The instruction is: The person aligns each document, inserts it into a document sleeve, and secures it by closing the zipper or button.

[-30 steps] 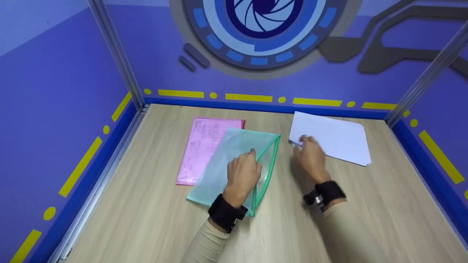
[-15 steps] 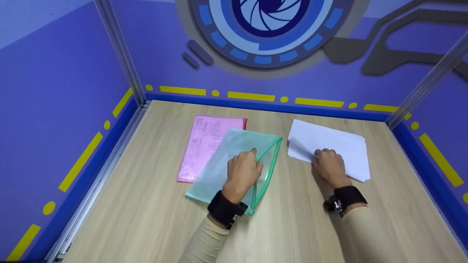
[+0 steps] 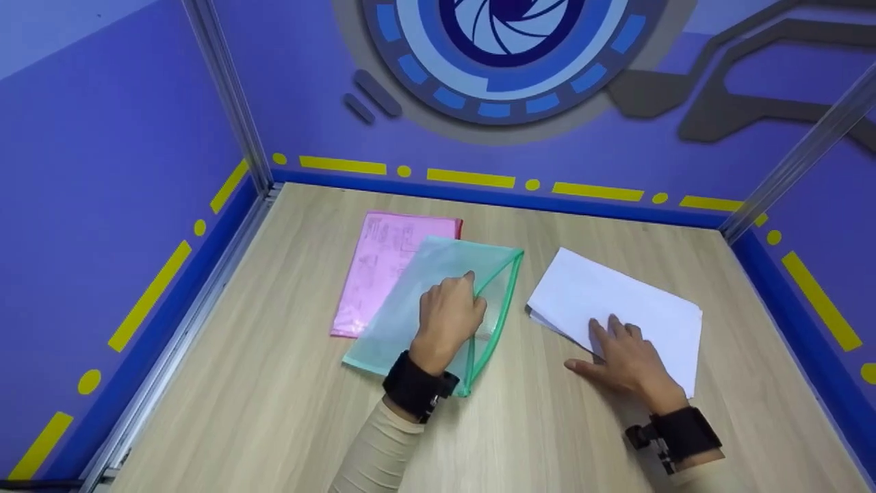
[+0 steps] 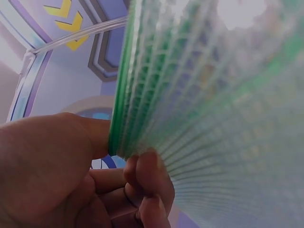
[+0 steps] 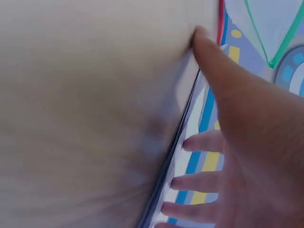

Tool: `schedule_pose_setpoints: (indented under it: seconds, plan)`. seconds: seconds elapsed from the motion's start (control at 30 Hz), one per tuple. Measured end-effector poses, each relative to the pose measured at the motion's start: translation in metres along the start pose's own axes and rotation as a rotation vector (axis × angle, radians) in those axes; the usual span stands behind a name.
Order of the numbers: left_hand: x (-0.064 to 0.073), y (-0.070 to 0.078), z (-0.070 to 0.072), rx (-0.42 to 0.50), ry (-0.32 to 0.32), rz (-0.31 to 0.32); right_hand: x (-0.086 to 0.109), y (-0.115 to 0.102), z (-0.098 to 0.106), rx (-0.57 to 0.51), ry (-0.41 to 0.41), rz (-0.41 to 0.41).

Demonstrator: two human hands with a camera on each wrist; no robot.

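A translucent green mesh zip pouch (image 3: pixel 410 294) lies at mid-table, its green-edged mouth spread toward the right. My left hand (image 3: pixel 448 318) pinches the pouch by one edge of that mouth. The left wrist view shows the thumb and fingertips on the mesh (image 4: pixel 228 123) beside its green trim, with the mouth gaping. To the right lies a stack of white paper (image 3: pixel 623 291), turned at an angle, its near left sheets slightly fanned. My right hand (image 3: pixel 629 363) rests on the stack's near side, fingers spread over the top sheet and thumb held out past the edge toward the tabletop.
A pink pouch (image 3: pixel 383 263) with printed sheets showing through lies partly beneath the green one. The wooden table (image 3: pixel 260 383) is bounded by blue-purple panels at the back and both sides, with metal posts (image 3: pixel 229 96) at the back corners.
My right hand has pulled the paper stack nearer and turned it clockwise, then its fingers have straightened onto the top sheet. My left hand keeps its grip on the green pouch.
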State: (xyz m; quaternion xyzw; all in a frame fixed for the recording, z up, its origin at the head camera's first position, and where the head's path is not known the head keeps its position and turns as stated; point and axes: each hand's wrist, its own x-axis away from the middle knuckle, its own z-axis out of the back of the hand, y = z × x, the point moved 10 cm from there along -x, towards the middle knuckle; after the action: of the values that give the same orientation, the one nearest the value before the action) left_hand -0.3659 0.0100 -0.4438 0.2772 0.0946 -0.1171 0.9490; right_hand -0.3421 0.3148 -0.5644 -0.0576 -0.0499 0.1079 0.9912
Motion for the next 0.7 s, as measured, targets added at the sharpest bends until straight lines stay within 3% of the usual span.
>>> schedule_pose_setpoints:
  seconds: [0.33, 0.57, 0.7]
  plan:
    - [0.000, 0.000, 0.002, -0.008, 0.001, 0.006, -0.021, 0.010, 0.025, -0.035, 0.042, 0.066]
    - [0.002, 0.001, -0.001, -0.014, -0.002, -0.010, -0.027, 0.012, 0.023, -0.019, -0.064, 0.082]
    - [0.002, 0.003, -0.001, -0.025, 0.011, -0.020, -0.028, 0.007, 0.025, 0.019, -0.050, 0.106]
